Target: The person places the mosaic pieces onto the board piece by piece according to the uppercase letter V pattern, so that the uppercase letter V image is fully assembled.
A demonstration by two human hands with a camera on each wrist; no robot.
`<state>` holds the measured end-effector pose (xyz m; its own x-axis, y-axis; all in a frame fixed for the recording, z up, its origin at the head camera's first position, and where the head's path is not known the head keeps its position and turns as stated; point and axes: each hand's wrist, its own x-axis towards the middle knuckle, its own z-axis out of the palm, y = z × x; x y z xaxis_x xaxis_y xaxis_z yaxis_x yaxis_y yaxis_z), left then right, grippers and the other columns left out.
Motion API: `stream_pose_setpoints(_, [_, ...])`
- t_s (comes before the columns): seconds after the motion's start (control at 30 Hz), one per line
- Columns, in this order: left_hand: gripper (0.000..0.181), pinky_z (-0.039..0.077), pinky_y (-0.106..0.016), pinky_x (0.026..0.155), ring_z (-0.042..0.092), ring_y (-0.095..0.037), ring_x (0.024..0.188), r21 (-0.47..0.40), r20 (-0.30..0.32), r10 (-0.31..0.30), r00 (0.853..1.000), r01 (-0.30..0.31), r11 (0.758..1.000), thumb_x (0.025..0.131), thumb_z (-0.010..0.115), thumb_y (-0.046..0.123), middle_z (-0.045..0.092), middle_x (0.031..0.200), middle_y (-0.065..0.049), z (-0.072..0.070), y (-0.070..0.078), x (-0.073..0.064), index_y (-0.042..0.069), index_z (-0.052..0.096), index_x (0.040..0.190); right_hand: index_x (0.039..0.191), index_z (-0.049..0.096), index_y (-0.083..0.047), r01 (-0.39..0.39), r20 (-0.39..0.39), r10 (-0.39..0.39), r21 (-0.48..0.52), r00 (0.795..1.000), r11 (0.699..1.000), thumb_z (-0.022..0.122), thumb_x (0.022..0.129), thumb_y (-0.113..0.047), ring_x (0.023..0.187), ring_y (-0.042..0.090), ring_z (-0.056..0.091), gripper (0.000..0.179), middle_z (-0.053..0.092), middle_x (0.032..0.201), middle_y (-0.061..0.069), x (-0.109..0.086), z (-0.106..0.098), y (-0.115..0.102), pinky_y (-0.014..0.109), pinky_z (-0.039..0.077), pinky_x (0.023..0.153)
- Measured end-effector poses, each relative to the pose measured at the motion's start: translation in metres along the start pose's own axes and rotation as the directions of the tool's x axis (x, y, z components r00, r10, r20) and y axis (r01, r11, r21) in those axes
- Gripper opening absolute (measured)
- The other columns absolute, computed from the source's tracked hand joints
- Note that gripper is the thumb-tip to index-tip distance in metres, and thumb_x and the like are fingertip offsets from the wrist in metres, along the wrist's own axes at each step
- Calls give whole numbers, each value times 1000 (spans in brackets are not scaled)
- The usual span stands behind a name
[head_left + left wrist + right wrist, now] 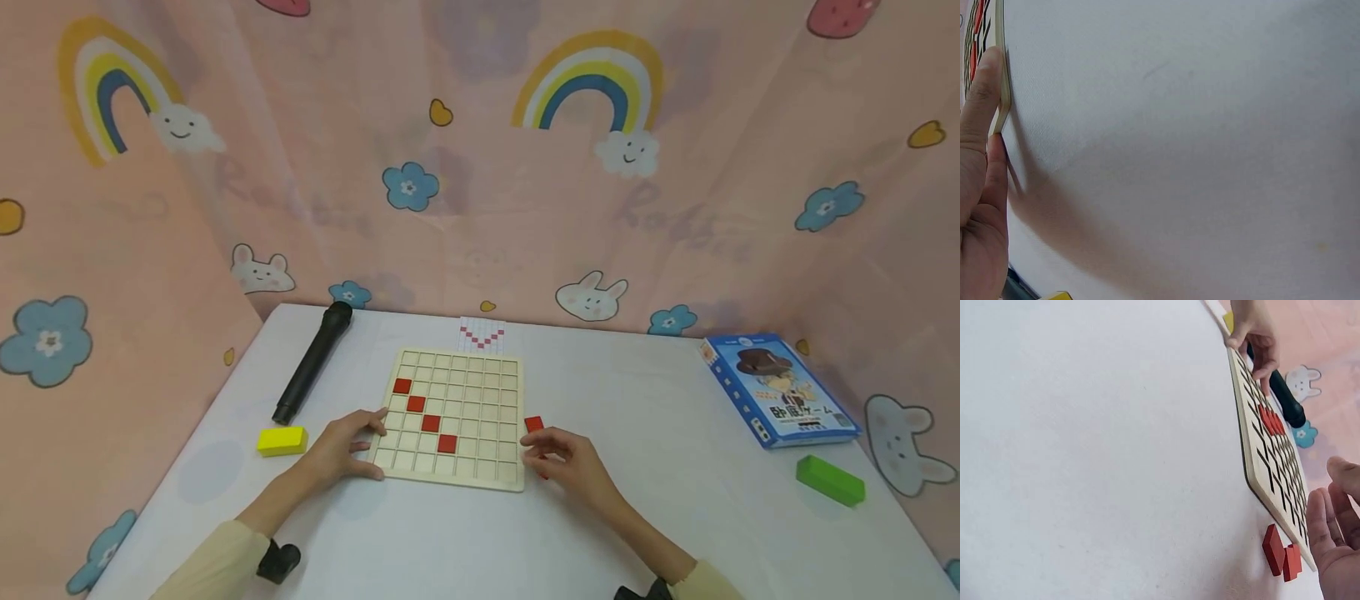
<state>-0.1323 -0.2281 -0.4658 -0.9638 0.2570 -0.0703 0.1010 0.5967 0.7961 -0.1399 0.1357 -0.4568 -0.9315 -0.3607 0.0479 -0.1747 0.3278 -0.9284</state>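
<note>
A pale wooden grid board [480, 417] lies on the white table, with several red square tiles [431, 423] set in a diagonal down from its left side. My left hand [341, 450] holds the board's near left corner, thumb at the corner and fingers along the left edge. Just off the board's right edge hovers my right hand [566, 467], fingers loosely bent. Loose red tiles [1274, 550] lie beneath it beside the board; the right wrist view shows nothing between thumb and fingers. Behind the board is a small gridded paper [482, 335] marked with a red V pattern.
A black microphone [313, 362] and a yellow block [282, 441] lie to the left. On the right are a blue game box [780, 390] and a green block [830, 480]. A pink patterned curtain [480, 242] hangs behind the table.
</note>
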Motion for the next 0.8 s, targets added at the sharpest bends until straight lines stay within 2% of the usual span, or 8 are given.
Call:
stream_pose_setpoints(0.17, [56, 52, -29, 93, 40, -37, 133, 0, 4, 12, 1000, -12, 1000, 59, 87, 4, 43, 146, -17, 0, 0, 0, 6, 57, 106, 104, 68, -2, -75, -87, 75, -7, 993, 997, 75, 81, -2, 84, 12, 64, 25, 69, 98, 10, -15, 2, -1, 29, 57, 87])
stream_pose_setpoints(0.3, [57, 52, -29, 93, 40, -37, 133, 4, 4, 17, 1000, -17, 1000, 59, 87, 4, 43, 146, -17, 1, 1, -1, 6, 57, 107, 105, 68, -1, -159, -183, 162, 34, 970, 987, 77, 77, 2, 89, 18, 65, 30, 68, 100, 10, -23, 3, 1, 25, 58, 83])
stream_pose_setpoints(0.43, [57, 53, -28, 93, 41, -37, 132, 9, 3, 23, 1000, -23, 1000, 59, 87, 4, 43, 145, -18, 0, 0, -1, 5, 57, 107, 106, 67, -1, -213, -252, 212, 22, 944, 977, 78, 75, 2, 93, 23, 65, 34, 68, 103, 9, -25, 3, 6, 26, 58, 82])
stream_pose_setpoints(0.53, [57, 53, -28, 93, 41, -38, 132, 14, 3, 31, 1000, -31, 999, 59, 87, 4, 43, 145, -18, 0, 0, -1, 5, 57, 107, 106, 66, 0, -235, -279, 224, -6, 934, 972, 79, 74, 2, 93, 24, 65, 35, 68, 103, 10, -25, 4, 9, 26, 58, 81])
stream_pose_setpoints(0.8, [56, 53, -30, 92, 41, -37, 132, 19, 6, 56, 998, -56, 998, 60, 88, 7, 45, 144, -18, -1, -3, -1, 6, 56, 106, 96, 66, -1, -260, -291, 223, -95, 930, 961, 81, 70, 5, 81, 17, 61, 30, 67, 91, 6, -19, 5, 16, 18, 57, 71])
